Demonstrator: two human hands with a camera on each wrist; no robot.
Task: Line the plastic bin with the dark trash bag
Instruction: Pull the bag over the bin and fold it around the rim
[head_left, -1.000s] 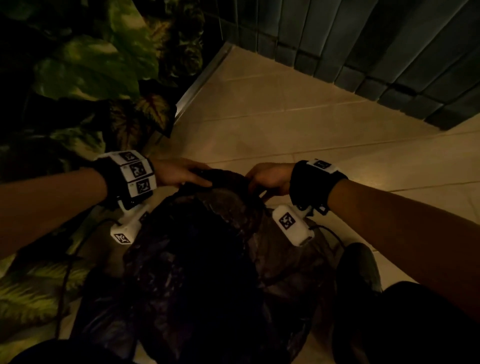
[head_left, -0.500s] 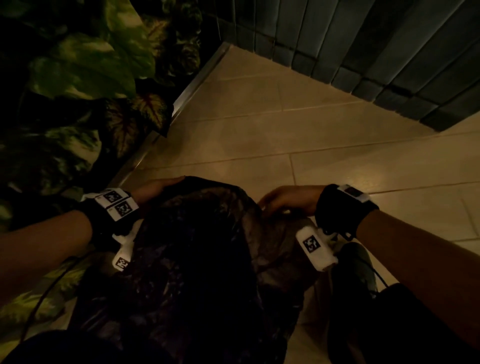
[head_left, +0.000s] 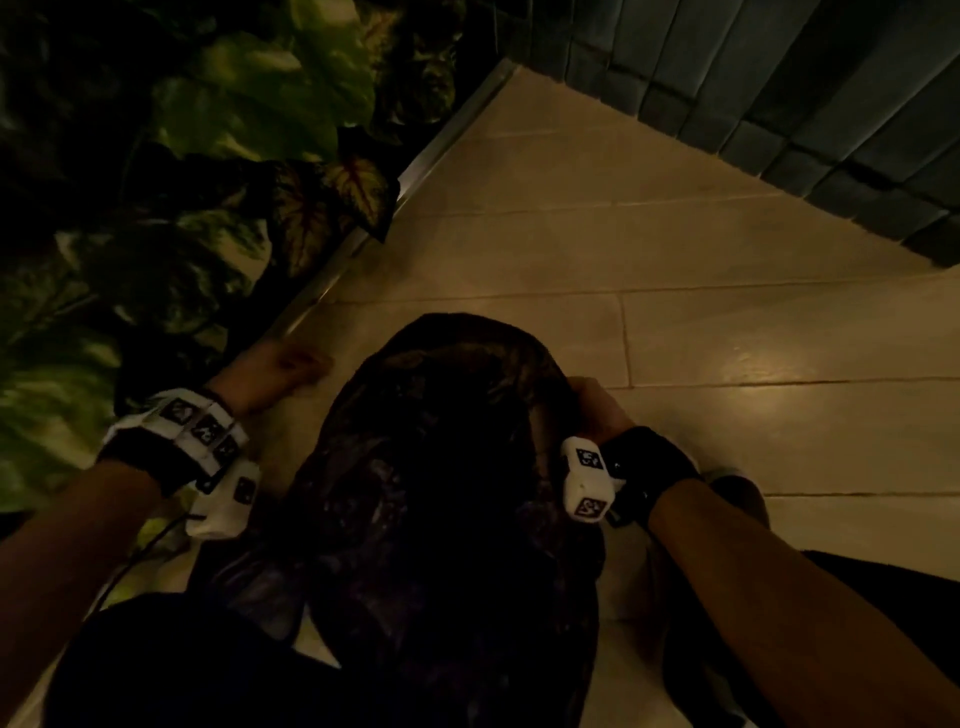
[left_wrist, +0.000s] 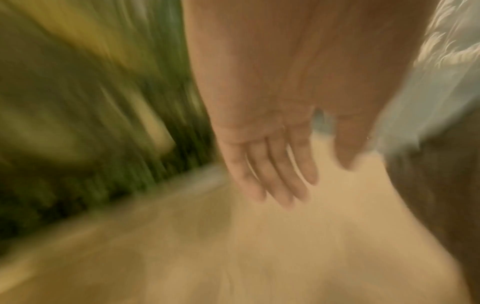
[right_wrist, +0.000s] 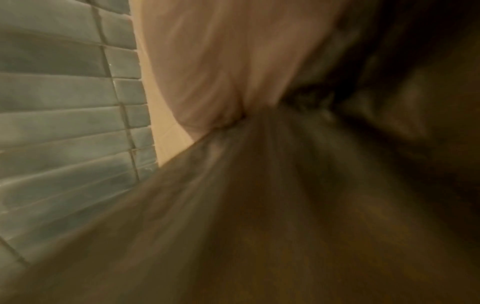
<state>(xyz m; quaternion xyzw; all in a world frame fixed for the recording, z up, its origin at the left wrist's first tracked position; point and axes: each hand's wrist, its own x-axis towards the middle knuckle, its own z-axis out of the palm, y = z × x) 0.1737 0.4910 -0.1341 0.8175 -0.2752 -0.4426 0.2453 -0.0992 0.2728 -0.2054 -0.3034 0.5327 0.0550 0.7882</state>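
Right hand (head_left: 592, 410) is curled on the right edge of the dark trash bag (head_left: 441, 493), gripping the plastic, wrist bent inward. Bag bulges left of that grip, on the tile floor (head_left: 727, 338). Beyond it, left hand (left_wrist: 270, 127) is off the bag, fingers (left_wrist: 275, 181) straight, holding nothing, beside the leafy plants (head_left: 208, 156).

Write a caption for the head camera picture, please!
Right hand grips the dark trash bag; left hand hangs open.

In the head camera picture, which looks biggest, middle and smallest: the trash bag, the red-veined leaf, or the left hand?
1. trash bag
2. red-veined leaf and left hand: they look about alike, too close to rank.
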